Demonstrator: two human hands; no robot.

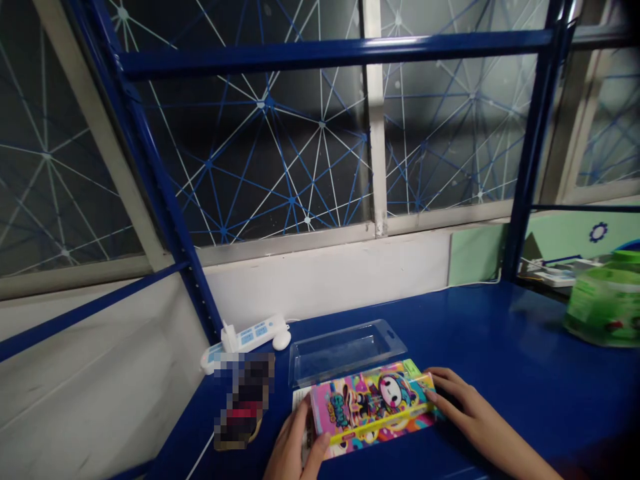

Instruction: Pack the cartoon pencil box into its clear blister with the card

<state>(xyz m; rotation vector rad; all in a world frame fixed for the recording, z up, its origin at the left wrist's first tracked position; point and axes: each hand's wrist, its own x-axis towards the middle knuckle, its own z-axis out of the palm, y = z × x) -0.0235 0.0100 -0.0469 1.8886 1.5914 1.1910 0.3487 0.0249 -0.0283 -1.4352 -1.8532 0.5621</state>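
A colourful box with a cartoon figure (370, 402) lies on the blue table (470, 327). My left hand (296, 443) grips its left end, with the thumb on the front edge and the fingers along the side. At the box's right end, my right hand (457, 400) holds the corner between thumb and fingers. Part of a white printed piece (300, 398) shows beneath the left end. Just behind the box rests a clear plastic tray (345, 351) with a hanging tab.
A white power strip (250, 335) with a round white plug (281, 339) sits at the back left, near a pixelated phone-like object (245, 403) with a cable. Blue rack posts (533, 147) frame the table. A green translucent container (605, 303) stands far right.
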